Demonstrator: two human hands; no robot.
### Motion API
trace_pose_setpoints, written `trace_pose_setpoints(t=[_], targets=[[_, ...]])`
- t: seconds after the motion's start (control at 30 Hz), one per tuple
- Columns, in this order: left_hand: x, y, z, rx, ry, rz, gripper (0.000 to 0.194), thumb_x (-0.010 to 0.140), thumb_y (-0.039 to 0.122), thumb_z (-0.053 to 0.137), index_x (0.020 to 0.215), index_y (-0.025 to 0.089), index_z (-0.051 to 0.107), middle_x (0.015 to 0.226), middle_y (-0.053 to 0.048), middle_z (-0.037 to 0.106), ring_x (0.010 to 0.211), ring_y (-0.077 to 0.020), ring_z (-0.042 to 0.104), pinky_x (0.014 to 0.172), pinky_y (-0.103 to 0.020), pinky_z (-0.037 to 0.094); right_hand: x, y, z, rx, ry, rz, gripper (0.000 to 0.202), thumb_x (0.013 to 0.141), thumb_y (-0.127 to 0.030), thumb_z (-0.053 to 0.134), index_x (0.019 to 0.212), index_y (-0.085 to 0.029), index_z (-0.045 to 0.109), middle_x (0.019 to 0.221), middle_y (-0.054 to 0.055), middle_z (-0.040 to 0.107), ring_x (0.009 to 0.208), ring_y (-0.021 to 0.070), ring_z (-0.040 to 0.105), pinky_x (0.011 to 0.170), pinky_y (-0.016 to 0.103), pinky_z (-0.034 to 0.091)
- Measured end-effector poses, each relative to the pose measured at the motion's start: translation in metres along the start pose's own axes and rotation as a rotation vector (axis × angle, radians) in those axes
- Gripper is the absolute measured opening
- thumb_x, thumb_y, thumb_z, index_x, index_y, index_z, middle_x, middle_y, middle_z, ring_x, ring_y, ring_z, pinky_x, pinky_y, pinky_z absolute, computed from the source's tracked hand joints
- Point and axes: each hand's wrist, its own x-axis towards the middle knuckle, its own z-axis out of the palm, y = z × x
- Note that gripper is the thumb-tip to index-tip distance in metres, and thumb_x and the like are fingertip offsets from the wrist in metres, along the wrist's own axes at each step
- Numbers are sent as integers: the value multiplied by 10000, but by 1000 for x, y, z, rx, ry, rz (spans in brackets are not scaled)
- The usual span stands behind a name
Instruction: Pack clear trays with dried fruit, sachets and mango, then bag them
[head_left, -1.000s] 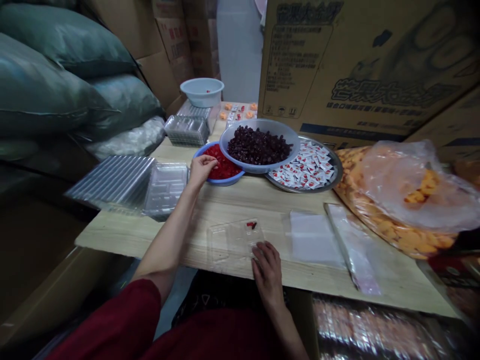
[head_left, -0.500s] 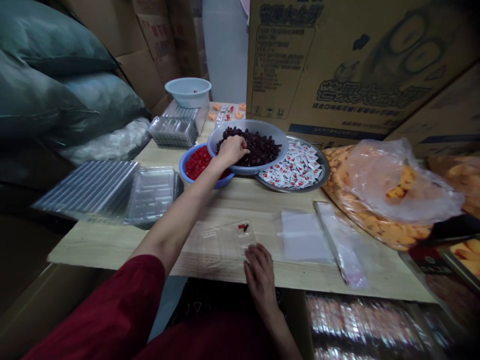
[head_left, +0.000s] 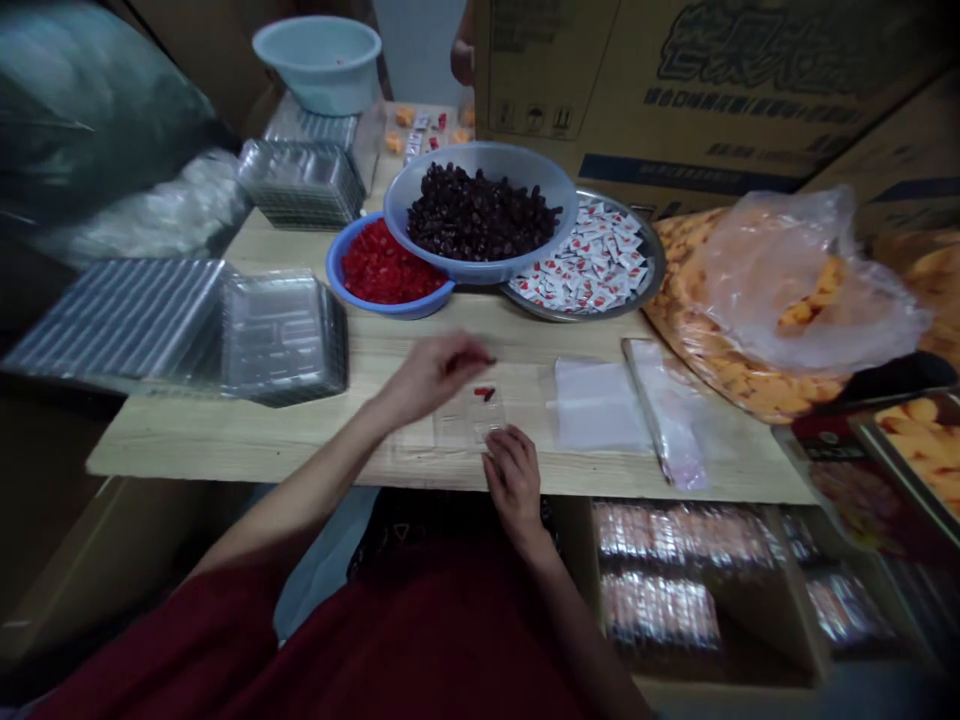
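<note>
On the pale wooden table (head_left: 202,435), near edge, I have a clear tray (head_left: 451,425) lying flat between my two hands. A red piece (head_left: 481,391) and a dark piece (head_left: 490,395) sit together in its far right compartment; they are the only contents I can make out. No orange piece or printed packet seen in it, so I judge the filling barely begun.

Left hand (head_left: 431,378): just above the tray, blurred, thumb and fingers pinched on a small dark bit (head_left: 491,361). Right hand (head_left: 514,470): fingers curled at the tray's near right corner, touching; whether it grips the rim or only rests there, I cannot tell.

Beyond: blue bowl (head_left: 409,311) of red pieces, larger pale bowl (head_left: 480,271) of dark ones overlapping it, metal pan (head_left: 581,317) of printed packets. Far back, other trays (head_left: 427,130) hold orange pieces, packets and red bits, much further along than mine. Stacked trays (head_left: 277,335) wait at left, unfilled as far as I can see. Flat clear bags (head_left: 600,405) lie right of my tray.
</note>
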Motion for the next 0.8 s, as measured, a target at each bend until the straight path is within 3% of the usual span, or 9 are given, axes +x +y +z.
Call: trace_pose_setpoints(t=[0.07,0.17,0.3,0.4,0.5,0.57,0.6,0.67,0.8], targets=[[-30,-3,28,51,-131,-16,139,962,263,616,979,184,729,920,-52,699,837,-168,654,772,-284,507,0,0,0,-15,-17,0,356,988,-105,572,1316,-227,635,1260,89,685,1342,274,496,1092,531,505],[-50,-19,59,123,-199,-6,151,972,199,579,974,177,729,1009,-86,703,976,-203,672,880,-327,527,0,0,1,-37,-25,-1,344,989,-111,571,1306,-223,646,1271,88,684,1346,273,492,1094,523,503],[-53,-28,68,121,-227,15,154,973,208,585,1016,182,732,1036,-92,720,1036,-218,675,931,-355,527,0,-1,1,-47,-25,1,332,991,-121,572,1299,-215,653,1264,91,687,1344,270,498,1093,517,503],[-46,-28,45,52,-100,-47,174,981,272,583,1033,200,732,1013,-70,746,946,-195,690,874,-325,533,0,-1,1,-53,-29,8,326,994,-121,568,1291,-220,659,1253,85,693,1337,268,504,1086,515,509],[-19,-42,0,110,254,-137,204,982,310,557,1018,192,719,968,-55,745,887,-185,678,863,-315,526,-1,-1,2,-50,-17,7,335,995,-117,568,1300,-229,652,1244,81,697,1321,267,516,1076,521,516],[10,-63,-34,270,477,-201,200,975,299,543,1022,179,696,1013,-70,725,964,-208,658,947,-351,504,-1,-1,2,-48,-12,2,346,994,-116,569,1312,-232,642,1243,81,698,1312,266,524,1070,525,521],[26,-74,-49,361,506,-241,179,954,280,560,1022,174,686,1057,-87,710,1031,-231,641,1004,-381,481,-1,-1,3,-48,-12,-2,348,994,-116,569,1313,-233,641,1244,81,699,1311,266,526,1068,524,524],[56,-98,-71,499,439,-373,193,876,257,648,1034,148,669,1150,-143,671,1145,-302,599,1078,-456,434,0,0,3,-51,-13,-9,348,995,-115,565,1313,-233,640,1246,82,699,1313,266,529,1060,522,533],[91,-126,-80,570,257,-549,196,802,285,713,911,133,654,1185,-203,619,1145,-377,593,1019,-489,465,-1,1,5,-62,-7,-30,355,996,-105,559,1321,-228,631,1253,84,698,1314,265,530,1048,518,545]])
